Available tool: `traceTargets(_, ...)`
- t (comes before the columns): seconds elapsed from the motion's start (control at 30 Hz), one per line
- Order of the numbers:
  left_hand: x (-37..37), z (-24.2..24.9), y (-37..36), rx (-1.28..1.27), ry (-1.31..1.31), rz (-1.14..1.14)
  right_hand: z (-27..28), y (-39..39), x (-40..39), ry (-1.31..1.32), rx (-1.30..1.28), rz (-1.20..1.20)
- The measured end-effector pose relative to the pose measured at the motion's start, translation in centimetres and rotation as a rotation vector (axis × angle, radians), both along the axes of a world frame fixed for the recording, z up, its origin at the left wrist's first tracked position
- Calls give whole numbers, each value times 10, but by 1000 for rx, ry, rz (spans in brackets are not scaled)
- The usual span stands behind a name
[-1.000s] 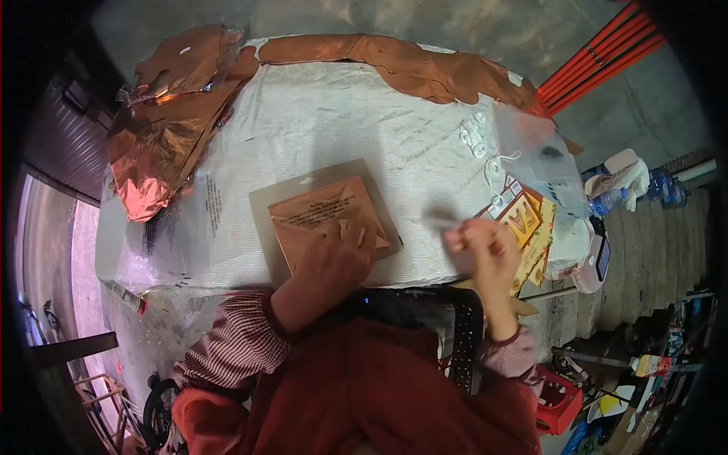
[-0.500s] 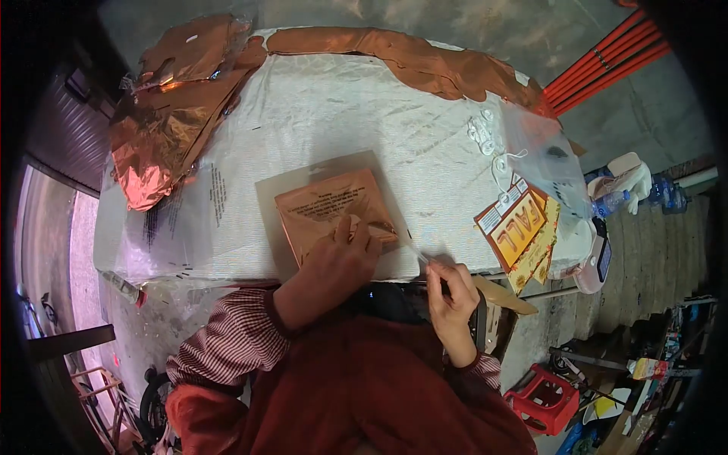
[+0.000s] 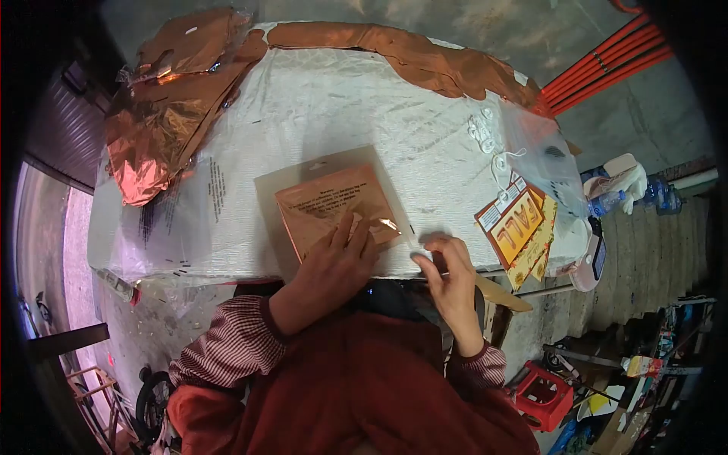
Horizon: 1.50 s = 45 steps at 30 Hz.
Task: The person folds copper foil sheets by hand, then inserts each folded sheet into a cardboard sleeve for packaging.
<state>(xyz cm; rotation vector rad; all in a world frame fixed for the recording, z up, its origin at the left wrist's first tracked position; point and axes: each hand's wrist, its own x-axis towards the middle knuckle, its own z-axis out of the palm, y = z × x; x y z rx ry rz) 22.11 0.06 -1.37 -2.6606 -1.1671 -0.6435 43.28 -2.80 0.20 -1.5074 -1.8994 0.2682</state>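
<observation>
A clear plastic bag [image 3: 265,199] with printed warning text lies on the white-covered table, with a folded copper-coloured foil piece [image 3: 303,199] inside it. My left hand [image 3: 339,254] lies over the lower part of the bag, its fingers spread on the foil piece. My right hand [image 3: 447,269] is at the table's front edge, just right of the bag's lower right corner. Its thumb and index finger are apart, and nothing can be made out between them.
Copper foil sheets [image 3: 163,114] lie at the back left, and a long foil strip [image 3: 364,39] runs along the far edge. On the right are printed FALL cards [image 3: 519,231], white cord bundles [image 3: 485,129] and clear bags [image 3: 542,144]. A red stool [image 3: 544,394] stands below right.
My right hand has opened from a pinch at the bag's corner and moved slightly up. The fingers of my left hand have flattened and spread on the bag.
</observation>
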Motion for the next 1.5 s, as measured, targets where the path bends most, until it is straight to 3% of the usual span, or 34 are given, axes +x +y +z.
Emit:
traceTargets(0.13,-2,5,1,-35,8,-26,8,8,-4,33,-106,-31)
traceTargets(0.3,-7,3,0,-111,-24,-47,-3,32,-21,-215,108,16)
traceTargets(0.43,-11,-2,-2,-125,-70,-61,8,28,-14,-31,-77,34)
traceTargets(0.5,-12,0,-4,-159,-90,-88,14,34,-9,-48,41,252)
traceTargets(0.53,-13,3,-6,-193,-110,-86,22,35,-12,-46,-128,356)
traceTargets(0.57,-14,4,-7,-228,-129,-84,19,35,-15,-43,-132,347)
traceTargets(0.63,-18,7,-11,-277,-128,-103,14,32,-21,-360,-226,457)
traceTargets(0.7,-25,10,-12,-318,-138,-111,14,37,-11,-382,-255,459)
traceTargets(0.77,-33,14,-14,-285,-71,-69,10,42,12,-242,-355,522)
traceTargets(0.9,-38,14,0,-273,-70,-91,21,28,27,116,-389,287)
traceTargets(1.0,-31,15,14,-234,-15,-43,23,22,23,49,-238,283)
traceTargets(1.1,-11,21,20,-240,-148,-68,14,22,16,-23,-136,279)
traceTargets(1.17,7,16,23,-295,-314,-231,12,25,17,-64,-77,298)
traceTargets(1.5,22,9,31,-305,-243,-204,4,25,15,-29,-81,291)
